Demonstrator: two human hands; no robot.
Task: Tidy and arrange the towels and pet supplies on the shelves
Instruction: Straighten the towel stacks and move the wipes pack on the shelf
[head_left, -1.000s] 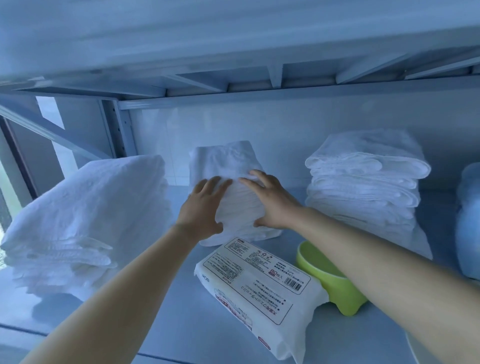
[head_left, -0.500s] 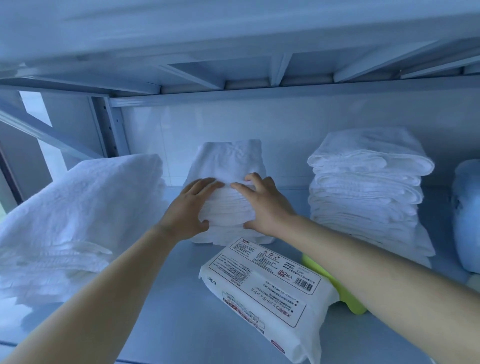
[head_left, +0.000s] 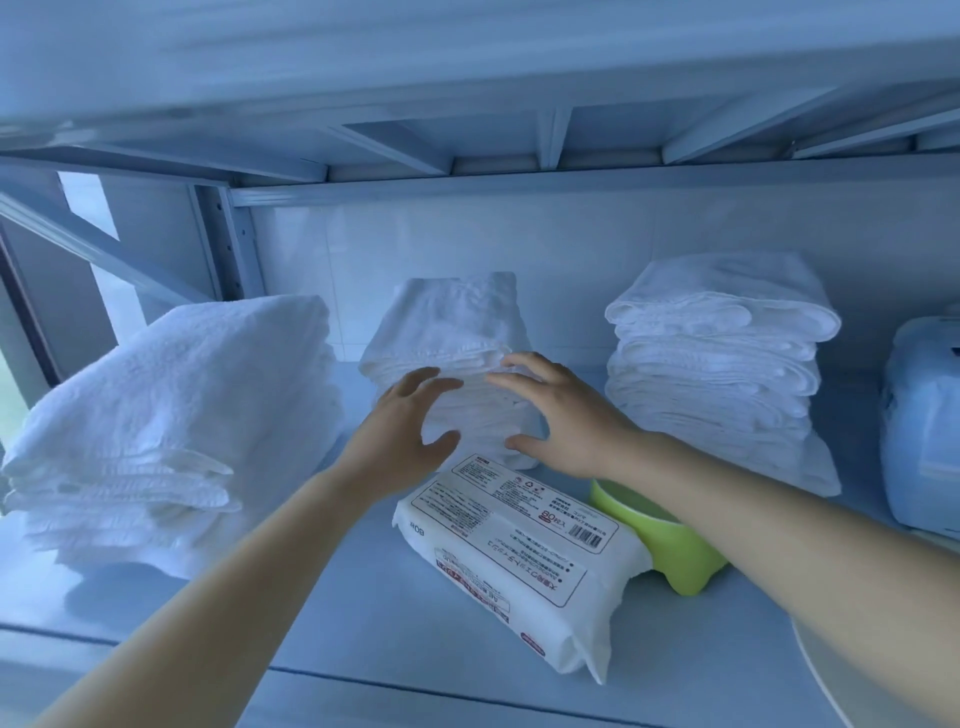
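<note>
A small stack of folded white towels (head_left: 457, 332) stands at the back middle of the shelf (head_left: 363, 613). My left hand (head_left: 402, 431) and my right hand (head_left: 566, 421) hover just in front of it with fingers spread, holding nothing. A larger towel pile (head_left: 171, 415) lies to the left and a tall folded stack (head_left: 717, 364) to the right. A white pack of wipes (head_left: 514, 556) lies flat in front, with a green pet bowl (head_left: 670, 545) beside it, partly under my right forearm.
A pale blue appliance or container (head_left: 924, 426) stands at the far right edge. The upper shelf's metal frame (head_left: 519, 171) hangs low overhead. A white rounded rim (head_left: 831, 686) shows at the bottom right. The shelf upright (head_left: 223, 244) is behind the left pile.
Both hands were pressed on the middle towel stack; now they have drawn back off it with fingers spread. The stack sits squarer against the back.
</note>
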